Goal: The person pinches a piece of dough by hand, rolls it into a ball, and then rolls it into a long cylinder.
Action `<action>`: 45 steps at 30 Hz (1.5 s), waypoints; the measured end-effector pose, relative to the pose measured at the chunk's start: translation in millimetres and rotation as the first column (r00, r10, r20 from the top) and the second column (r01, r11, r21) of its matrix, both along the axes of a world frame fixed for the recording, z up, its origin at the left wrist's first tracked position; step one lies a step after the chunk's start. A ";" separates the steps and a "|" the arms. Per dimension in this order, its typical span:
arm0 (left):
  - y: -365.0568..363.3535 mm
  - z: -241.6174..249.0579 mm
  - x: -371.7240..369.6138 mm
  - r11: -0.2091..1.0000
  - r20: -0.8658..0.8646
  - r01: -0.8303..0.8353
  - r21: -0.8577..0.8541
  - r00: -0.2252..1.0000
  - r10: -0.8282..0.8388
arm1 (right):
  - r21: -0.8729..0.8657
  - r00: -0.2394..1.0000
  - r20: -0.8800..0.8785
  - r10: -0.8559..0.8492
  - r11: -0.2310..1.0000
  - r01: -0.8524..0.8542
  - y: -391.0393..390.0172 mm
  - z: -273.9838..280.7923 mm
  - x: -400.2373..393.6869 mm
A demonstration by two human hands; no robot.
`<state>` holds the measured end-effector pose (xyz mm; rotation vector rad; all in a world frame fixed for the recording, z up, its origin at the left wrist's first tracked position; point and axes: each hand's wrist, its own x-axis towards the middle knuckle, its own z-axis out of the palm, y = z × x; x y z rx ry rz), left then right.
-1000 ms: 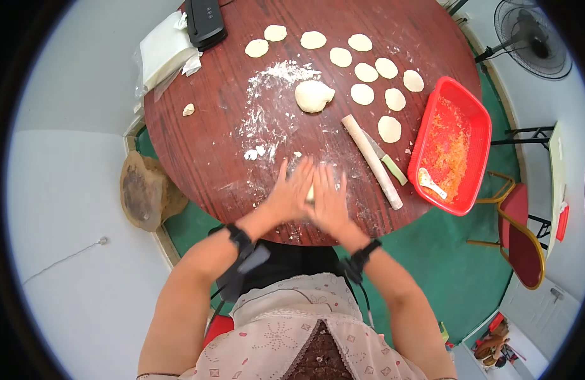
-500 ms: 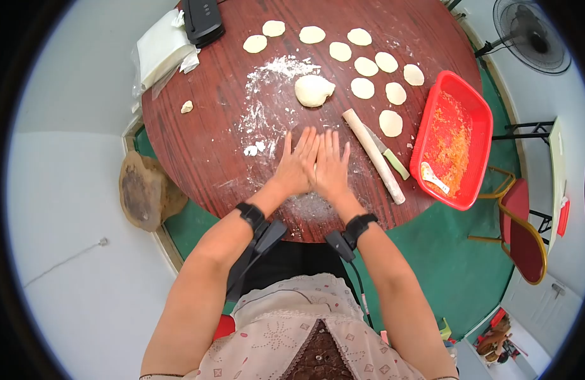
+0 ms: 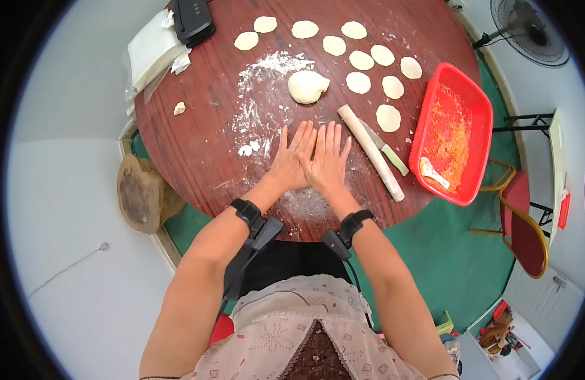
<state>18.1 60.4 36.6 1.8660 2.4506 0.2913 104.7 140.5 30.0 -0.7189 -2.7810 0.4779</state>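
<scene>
Side by side, palms down, my left hand point(image 3: 292, 160) and my right hand point(image 3: 328, 160) touch each other near the table's front edge. The fingers of both are stretched out, and whatever is under the palms is hidden. Beyond the fingertips sits a pale dough ball point(image 3: 307, 87), beside scattered white flour point(image 3: 254, 101). To the right of my right hand lie a rolling pin point(image 3: 371, 153) and a knife with a green handle point(image 3: 394, 160). Several flat dough rounds point(image 3: 357, 82) are spread over the far part of the table.
A red basket point(image 3: 421, 136) with orange shreds and a white spoon point(image 3: 434, 173) stands at the table's right edge. At the far left are a black device point(image 3: 193, 22) and white bags point(image 3: 152, 50). A small dough scrap point(image 3: 179, 108) lies on the left.
The fingers of my two hands have moved slightly apart at the tips. The whole view has shifted a little, so the table things appear slightly higher and farther left.
</scene>
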 end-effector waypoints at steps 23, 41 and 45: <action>-48.1 0.2 53.0 0.989 0.018 0.100 -0.105 0.995 -0.098 | -0.127 0.984 0.048 0.173 0.978 -0.165 -33.9 -8.2 63.7; -54.3 11.0 66.8 0.955 0.228 0.152 -0.256 0.969 -0.094 | -0.137 0.985 0.067 0.158 0.979 -0.147 -37.6 -3.7 82.5; -84.6 -3.7 99.7 0.972 0.286 0.137 -0.189 0.955 -0.078 | -0.242 0.956 0.145 0.256 0.946 -0.217 -56.1 -3.3 116.7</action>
